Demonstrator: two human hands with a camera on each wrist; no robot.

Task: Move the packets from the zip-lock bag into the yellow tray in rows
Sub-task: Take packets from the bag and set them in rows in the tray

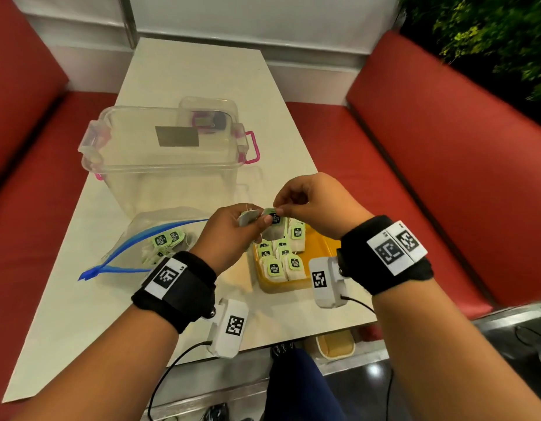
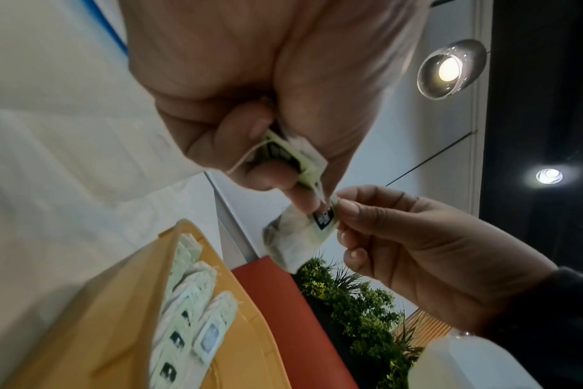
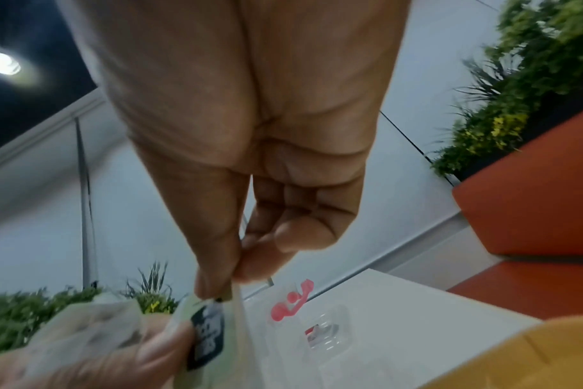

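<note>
**Two hands, two tea packets above the yellow tray**

Both hands meet in the air over the far end of the yellow plastic tray (image 1: 316, 247), which sits on the pale rectangular table (image 1: 184, 74) near its right edge. The left hand (image 1: 229, 235) has its fingers curled around a small white paper tea packet with a pale green tag (image 2: 293, 155); a thin string loops out between the fingers. The right hand (image 1: 311, 205) pinches the green-and-black tag of a second white tea packet (image 2: 296, 237) between thumb and forefinger, and that packet hangs below the pinch, clear of the tray. The left thumb tip touches this same tag from the other side.

In the tray, more white tea packets with green tags (image 1: 281, 259) lie overlapping in two rows that run along its left half; the right half shows bare yellow.

To the left of the tray, just beside the left wrist, lies the clear zip-lock bag with a blue seal strip (image 1: 132, 247), its mouth open, with several packets inside it (image 1: 166, 240).

Behind the bag stands a large clear plastic storage box with pink clips (image 1: 160, 153), and a smaller clear container (image 1: 208, 113) sits behind that. Red upholstered benches (image 1: 445, 177) flank the table.
</note>
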